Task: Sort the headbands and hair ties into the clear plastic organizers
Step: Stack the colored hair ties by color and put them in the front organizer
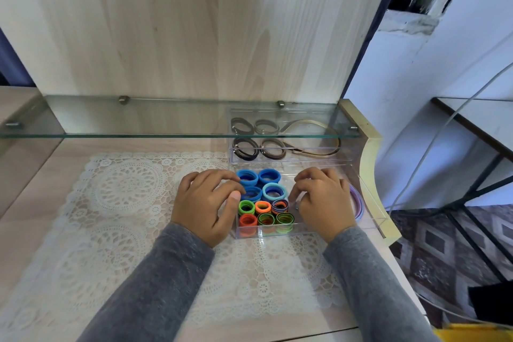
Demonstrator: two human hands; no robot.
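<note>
Both forearms in grey knit sleeves [155, 280] reach forward to a clear rectangular plastic organizer [277, 231], which serves here as the landmark. The left hand [205, 203] sits palm down against the organizer's left wall. Its fingers curl over the rim toward the contents and its thumb points at the wall, but I cannot tell whether it actually grips the box. The right hand [323, 200] arches over the organizer's right part with its fingers bent down inside; whether they pinch anything cannot be told. Between the hands, four rolls of blue fabric hair ties [258, 184] fill the organizer's far half. Six smaller rolls of orange, green and dark striped hair ties [263, 214] stand in two rows in its near half. Just right of it, partly hidden by the right hand, lie lilac plastic headbands [356, 200] behind a clear wall. Beyond the organizer is a second clear plastic box [344, 159], seen partly through a glass shelf [138, 130]. It holds black and brown hair ties [259, 148] and a tan curved headband [319, 151]. The organizer rests on a white lace mat [125, 203].
</note>
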